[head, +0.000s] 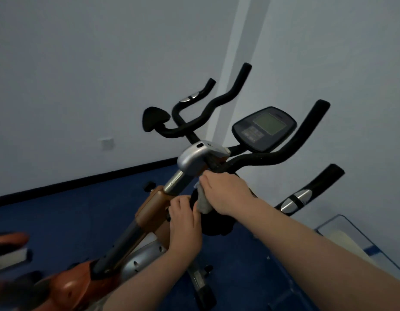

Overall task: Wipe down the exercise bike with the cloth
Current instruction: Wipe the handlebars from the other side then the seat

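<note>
A white wall (104,63) fills the far side and meets a blue floor (71,216) at a dark skirting strip. The bike (149,212) stands in the middle, tilted in view, with an orange-brown frame and a silver stem cap (194,160). Black handlebars (273,158) branch up and to the right. A dark console (264,129) with a grey screen sits at the far right of the stem. A clear box (356,239) lies on the floor at the right.

The right hand (226,191) grips the cloth (202,202), a small white wad, against a black part just below the stem cap. The left hand (185,218) curls its fingers onto the same black part, just left of the cloth.
</note>
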A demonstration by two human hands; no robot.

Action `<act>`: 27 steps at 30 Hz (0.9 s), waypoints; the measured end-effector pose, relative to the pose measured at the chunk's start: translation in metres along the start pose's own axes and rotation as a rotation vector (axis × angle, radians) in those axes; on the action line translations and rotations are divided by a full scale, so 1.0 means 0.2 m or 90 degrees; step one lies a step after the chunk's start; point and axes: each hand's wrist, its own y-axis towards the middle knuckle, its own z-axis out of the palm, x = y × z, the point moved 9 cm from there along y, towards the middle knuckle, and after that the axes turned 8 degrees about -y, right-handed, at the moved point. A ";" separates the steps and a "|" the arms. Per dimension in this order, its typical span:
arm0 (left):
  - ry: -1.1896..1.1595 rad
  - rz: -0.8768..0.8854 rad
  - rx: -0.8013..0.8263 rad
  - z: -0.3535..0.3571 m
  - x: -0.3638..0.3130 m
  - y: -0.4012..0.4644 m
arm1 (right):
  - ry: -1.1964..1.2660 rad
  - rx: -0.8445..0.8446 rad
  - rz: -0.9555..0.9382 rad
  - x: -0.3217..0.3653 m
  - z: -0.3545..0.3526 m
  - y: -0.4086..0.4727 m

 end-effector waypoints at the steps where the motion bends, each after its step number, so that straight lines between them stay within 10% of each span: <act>1: 0.017 -0.013 0.005 0.00 0.01 -0.01 | 0.021 -0.031 -0.033 0.04 -0.02 0.00; 11: 0.065 -0.081 0.002 0.00 0.03 -0.09 | 0.031 0.001 -0.011 -0.06 0.03 -0.01; 27: 0.023 0.161 -0.010 -0.17 -0.23 0.02 | 0.140 -0.078 0.120 -0.12 0.06 -0.07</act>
